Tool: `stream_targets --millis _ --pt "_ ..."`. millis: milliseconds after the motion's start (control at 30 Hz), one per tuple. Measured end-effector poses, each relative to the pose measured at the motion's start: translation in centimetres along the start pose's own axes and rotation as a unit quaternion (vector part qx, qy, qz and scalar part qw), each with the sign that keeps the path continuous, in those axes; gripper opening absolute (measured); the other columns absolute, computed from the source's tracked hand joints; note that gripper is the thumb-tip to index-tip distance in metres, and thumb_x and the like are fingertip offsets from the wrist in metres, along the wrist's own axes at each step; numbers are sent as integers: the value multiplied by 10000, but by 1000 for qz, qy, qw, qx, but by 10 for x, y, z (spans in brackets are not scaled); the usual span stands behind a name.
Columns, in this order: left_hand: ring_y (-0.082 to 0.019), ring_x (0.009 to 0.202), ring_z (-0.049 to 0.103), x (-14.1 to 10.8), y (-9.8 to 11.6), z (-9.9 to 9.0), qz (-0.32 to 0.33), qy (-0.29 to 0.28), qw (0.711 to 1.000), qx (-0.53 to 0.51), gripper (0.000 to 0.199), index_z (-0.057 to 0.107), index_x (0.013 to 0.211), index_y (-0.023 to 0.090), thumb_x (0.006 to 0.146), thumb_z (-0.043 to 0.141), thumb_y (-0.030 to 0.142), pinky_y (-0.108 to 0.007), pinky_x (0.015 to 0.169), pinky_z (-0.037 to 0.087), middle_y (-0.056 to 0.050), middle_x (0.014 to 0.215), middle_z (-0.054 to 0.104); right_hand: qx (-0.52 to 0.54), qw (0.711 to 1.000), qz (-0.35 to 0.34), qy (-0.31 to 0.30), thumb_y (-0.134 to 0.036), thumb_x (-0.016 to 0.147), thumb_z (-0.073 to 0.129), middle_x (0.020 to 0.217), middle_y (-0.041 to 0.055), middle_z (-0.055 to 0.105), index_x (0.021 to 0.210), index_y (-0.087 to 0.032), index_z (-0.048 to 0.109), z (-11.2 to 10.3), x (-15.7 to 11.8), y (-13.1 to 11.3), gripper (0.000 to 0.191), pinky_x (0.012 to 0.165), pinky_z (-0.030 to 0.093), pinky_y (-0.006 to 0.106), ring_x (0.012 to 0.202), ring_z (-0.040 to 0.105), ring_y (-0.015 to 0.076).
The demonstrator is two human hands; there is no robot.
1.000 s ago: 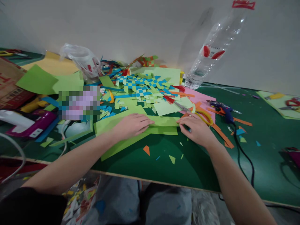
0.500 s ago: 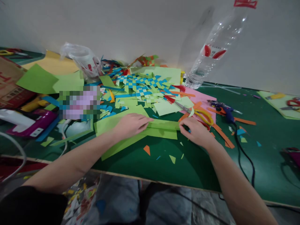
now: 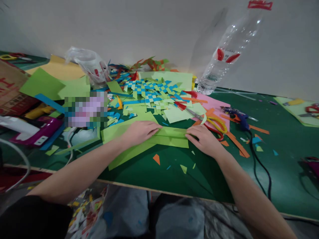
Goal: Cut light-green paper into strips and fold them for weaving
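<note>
A folded strip of green paper [image 3: 171,132] lies across the near middle of the table, its long crease running left to right. My left hand [image 3: 142,133] closes on the strip's left part, fingers together on its upper edge. At the right end, my right hand [image 3: 203,139] pinches the strip between thumb and fingers. Below the left hand is a larger green sheet [image 3: 122,159]. Yellow-and-red handled scissors [image 3: 215,122] lie just beyond my right hand, blades pointing up and left.
Woven blue-and-green paper pieces [image 3: 152,89] are heaped at the back. A tall plastic bottle [image 3: 229,49] stands by the wall. A blue glue gun [image 3: 243,121] with a black cord lies right, a purple-and-white tool [image 3: 37,132] left. Orange scraps [image 3: 156,159] dot the green table [image 3: 159,182].
My right hand has shifted slightly left along the strip, uncovering more of the scissors' red handle. The left hand stays nearly where it was.
</note>
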State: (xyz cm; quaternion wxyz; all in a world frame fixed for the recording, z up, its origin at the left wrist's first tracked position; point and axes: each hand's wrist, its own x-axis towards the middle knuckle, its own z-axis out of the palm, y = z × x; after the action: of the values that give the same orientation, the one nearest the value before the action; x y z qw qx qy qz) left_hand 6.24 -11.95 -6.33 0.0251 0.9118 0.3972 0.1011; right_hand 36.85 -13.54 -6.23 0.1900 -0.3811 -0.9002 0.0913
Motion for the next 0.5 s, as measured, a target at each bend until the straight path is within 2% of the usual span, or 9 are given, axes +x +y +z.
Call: stream_targets --millis 267,500 --pt "-163 959 703 3 -4 4 -12 16 999 -49 341 699 1172 230 1042 392 300 -268 784 520 -21 1113 749 14 999 41 5 -309 1001 470 996 98 719 918 -208 686 3 0 0 252 842 491 426 910 661 241" --pt "-178 993 696 5 0 4 -28 15 999 -13 335 694 1188 222 1041 407 311 -270 780 519 -31 1137 740 36 996 79 8 -289 965 538 1015 101 700 923 -199 642 6 2 1 144 832 489 411 940 657 253"
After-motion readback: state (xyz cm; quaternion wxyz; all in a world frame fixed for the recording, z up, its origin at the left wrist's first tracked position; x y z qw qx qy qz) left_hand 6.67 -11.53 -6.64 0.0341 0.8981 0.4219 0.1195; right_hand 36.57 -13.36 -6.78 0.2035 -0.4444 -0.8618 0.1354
